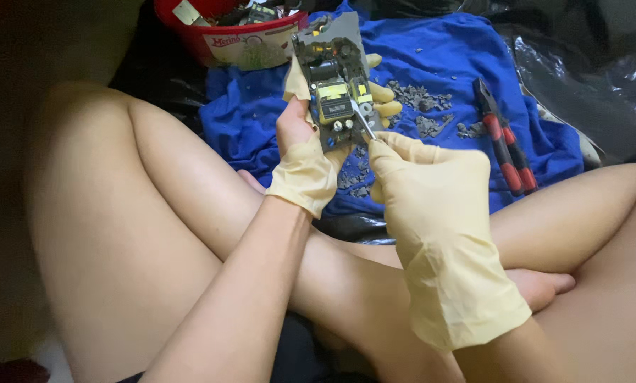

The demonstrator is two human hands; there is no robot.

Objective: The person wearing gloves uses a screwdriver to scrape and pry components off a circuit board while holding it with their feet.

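Gripping the board (335, 85), the left hand (305, 152) held it upright while the right hand (431, 188) pinched a tool (364, 124) against it.

The slim metal tool (364, 122) shows only its tip; its handle is buried inside the right hand (431, 191). The left hand (305, 152) covers the circuit board's (335, 81) lower left edge, and its fingers (383, 93) wrap behind the board. The red tub (250, 44) is cut off by the top edge, its contents too dim to identify. The grey fragments (424, 103) on the blue cloth (445, 57) are too small to tell apart.
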